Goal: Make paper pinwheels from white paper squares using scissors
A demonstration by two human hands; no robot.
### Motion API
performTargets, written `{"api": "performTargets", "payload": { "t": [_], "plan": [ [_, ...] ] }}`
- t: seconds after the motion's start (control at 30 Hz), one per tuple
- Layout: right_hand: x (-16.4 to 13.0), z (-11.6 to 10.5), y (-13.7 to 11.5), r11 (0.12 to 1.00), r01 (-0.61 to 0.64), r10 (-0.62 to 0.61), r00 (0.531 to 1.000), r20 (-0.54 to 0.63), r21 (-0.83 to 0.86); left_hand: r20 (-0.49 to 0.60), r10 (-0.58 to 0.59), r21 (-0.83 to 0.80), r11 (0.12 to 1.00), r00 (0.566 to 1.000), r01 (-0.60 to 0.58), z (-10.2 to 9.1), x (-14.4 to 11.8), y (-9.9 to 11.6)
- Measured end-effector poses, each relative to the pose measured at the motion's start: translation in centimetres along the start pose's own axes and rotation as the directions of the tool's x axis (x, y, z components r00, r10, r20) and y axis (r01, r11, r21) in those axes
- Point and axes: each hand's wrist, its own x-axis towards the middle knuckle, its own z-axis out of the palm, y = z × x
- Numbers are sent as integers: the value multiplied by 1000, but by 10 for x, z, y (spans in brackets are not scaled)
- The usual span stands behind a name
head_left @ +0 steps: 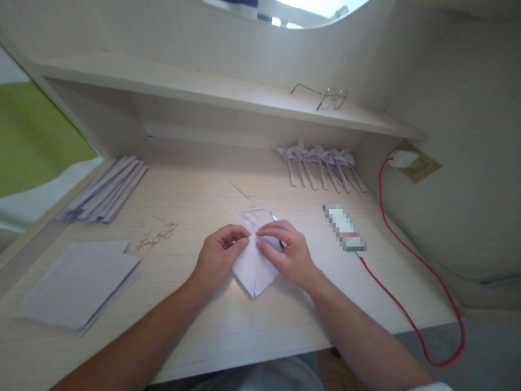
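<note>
A white folded paper [254, 270] lies on the wooden desk [228, 326] in front of me, its point toward me. My left hand [217, 256] pinches its upper left edge with the fingers curled. My right hand [287, 250] presses down on its upper right part, fingertips meeting the left hand's at the centre crease. A small blade or pen tip [273, 217] pokes out from behind my right hand.
A stack of white sheets [79, 282] lies at the left, rolled paper sticks [108, 190] behind it. Small paper scraps [157, 233], thin strips [246, 203], finished paper pinwheels [321, 165], a phone [345, 227] on a red cable [407, 255], glasses [325, 96] on the shelf.
</note>
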Motion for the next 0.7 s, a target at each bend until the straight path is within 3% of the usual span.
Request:
{"api": "performTargets", "payload": {
  "t": [0.27,0.7],
  "plan": [
    [-1,4,3,980,-177,177,984,7,88,-24,1,-61,998,1000,-3,2,1,-1],
    [2,5,7,887,-389,390,920,47,250,4,56,-2,998,998,-56,0,-2,-2]
  ]
}}
